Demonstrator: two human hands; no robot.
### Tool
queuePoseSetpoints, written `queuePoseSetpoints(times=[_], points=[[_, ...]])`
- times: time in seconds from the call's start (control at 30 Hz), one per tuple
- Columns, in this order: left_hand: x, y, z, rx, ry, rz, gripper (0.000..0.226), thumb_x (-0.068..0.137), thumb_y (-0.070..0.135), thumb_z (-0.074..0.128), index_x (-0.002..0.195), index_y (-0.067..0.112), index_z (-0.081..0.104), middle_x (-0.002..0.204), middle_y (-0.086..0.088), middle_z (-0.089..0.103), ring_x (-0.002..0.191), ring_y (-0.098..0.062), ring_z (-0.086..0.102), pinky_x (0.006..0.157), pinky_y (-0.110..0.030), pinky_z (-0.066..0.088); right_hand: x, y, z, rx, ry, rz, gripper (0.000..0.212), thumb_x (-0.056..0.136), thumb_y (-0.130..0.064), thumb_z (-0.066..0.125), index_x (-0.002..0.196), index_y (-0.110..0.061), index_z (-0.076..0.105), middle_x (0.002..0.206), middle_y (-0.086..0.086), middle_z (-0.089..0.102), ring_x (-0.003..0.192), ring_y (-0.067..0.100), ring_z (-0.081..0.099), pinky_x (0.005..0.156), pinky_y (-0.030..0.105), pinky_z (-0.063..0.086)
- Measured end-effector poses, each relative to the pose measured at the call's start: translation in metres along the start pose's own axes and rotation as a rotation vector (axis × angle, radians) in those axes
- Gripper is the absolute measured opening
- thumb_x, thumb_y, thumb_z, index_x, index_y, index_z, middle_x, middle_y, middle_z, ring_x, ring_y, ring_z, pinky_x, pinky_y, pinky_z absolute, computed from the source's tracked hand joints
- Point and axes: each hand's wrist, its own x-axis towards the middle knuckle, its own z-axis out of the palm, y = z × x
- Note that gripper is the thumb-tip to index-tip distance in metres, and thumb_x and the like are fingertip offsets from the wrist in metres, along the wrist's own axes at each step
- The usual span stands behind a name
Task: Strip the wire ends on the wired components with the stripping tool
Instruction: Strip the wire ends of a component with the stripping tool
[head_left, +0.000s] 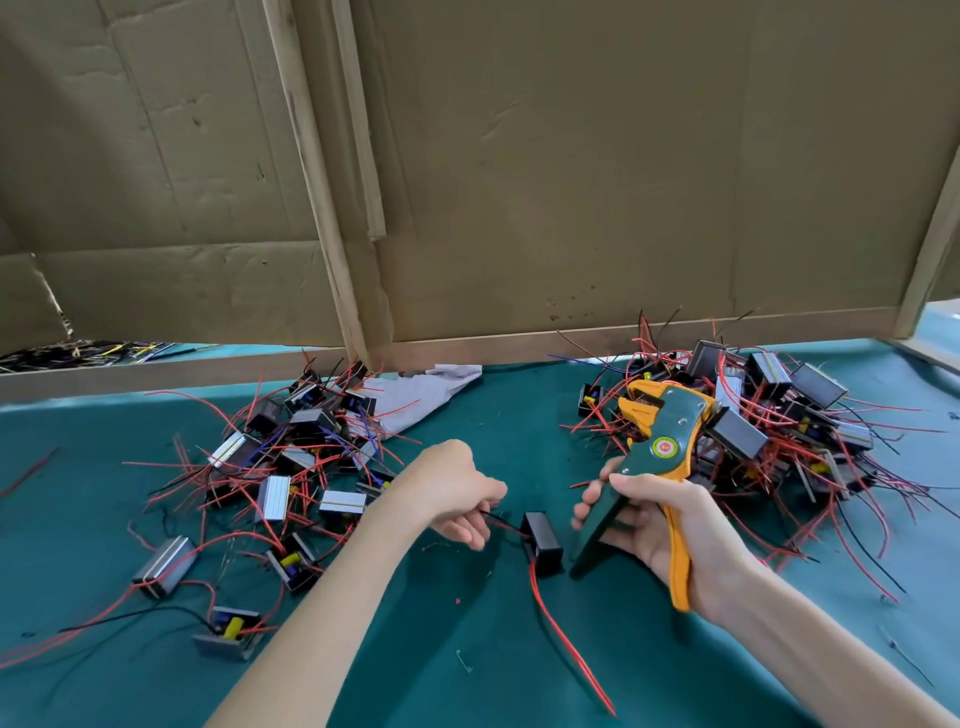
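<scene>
My right hand (670, 525) grips the green and orange stripping tool (660, 447) by its handles, jaws pointing up and left above the table. My left hand (457, 493) pinches the short red and black wires of a small black component (543, 540) that lies on the green mat between my hands. A long red wire (566, 644) trails from that component toward me. The tool's jaws are well apart from the wires.
A pile of wired components (291, 467) spreads over the left of the green mat (467, 649), and a denser pile (769, 421) sits at the right behind the tool. A crumpled grey cloth (415, 389) lies at the back. Cardboard panels (519, 182) wall off the far side.
</scene>
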Motion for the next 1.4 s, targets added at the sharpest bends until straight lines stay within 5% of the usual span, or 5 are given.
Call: queuePoseSetpoints(times=[0.17,0.37,0.63,1.0,1.4], points=[[0.001,0.002,0.019,-0.117,0.300,0.201,0.007,0.080,0.005,0.068,0.083,0.010,0.064,0.068,-0.008,0.072,0.063,-0.024,0.071,0.067,-0.033,0.061,-0.001,-0.001,0.000,0.005,-0.008,-0.006,0.024,0.071,-0.006,0.060,0.094,0.000,0.057,0.077,0.021,0.062,0.070,0.036,0.066,0.068,0.046,0.059],[-0.006,0.018,0.014,-0.779,0.199,0.441,0.015,0.089,0.002,0.062,0.095,0.010,0.051,0.080,-0.005,0.068,0.070,-0.014,0.072,0.067,-0.016,0.049,-0.003,-0.008,0.000,-0.060,-0.081,-0.009,0.020,0.071,-0.004,0.061,0.091,0.001,0.061,0.078,0.023,0.061,0.070,0.038,0.064,0.067,0.047,0.057],[-0.010,0.015,-0.007,-0.718,0.160,0.591,0.018,0.091,0.000,0.057,0.081,0.014,0.055,0.069,0.009,0.056,0.068,-0.008,0.054,0.079,-0.024,0.049,-0.004,-0.003,-0.002,-0.178,-0.252,0.039,0.025,0.063,-0.012,0.077,0.086,-0.005,0.069,0.080,0.027,0.063,0.074,0.043,0.064,0.072,0.051,0.055],[-0.029,0.027,-0.011,-0.649,0.145,0.698,0.019,0.086,0.010,0.068,0.072,0.024,0.072,0.061,0.009,0.060,0.053,-0.006,0.050,0.053,-0.013,0.043,-0.007,-0.002,0.000,-0.198,-0.378,0.034,0.035,0.067,-0.017,0.084,0.093,-0.002,0.066,0.083,0.029,0.063,0.076,0.044,0.064,0.076,0.054,0.052],[-0.034,0.026,-0.017,-0.489,0.066,0.686,0.015,0.085,0.014,0.069,0.073,0.021,0.069,0.056,0.013,0.055,0.051,-0.005,0.045,0.051,-0.013,0.040,-0.019,-0.008,0.006,-0.294,-0.440,0.002,0.022,0.074,-0.014,0.078,0.090,-0.005,0.065,0.079,0.027,0.063,0.073,0.041,0.064,0.073,0.050,0.053]])
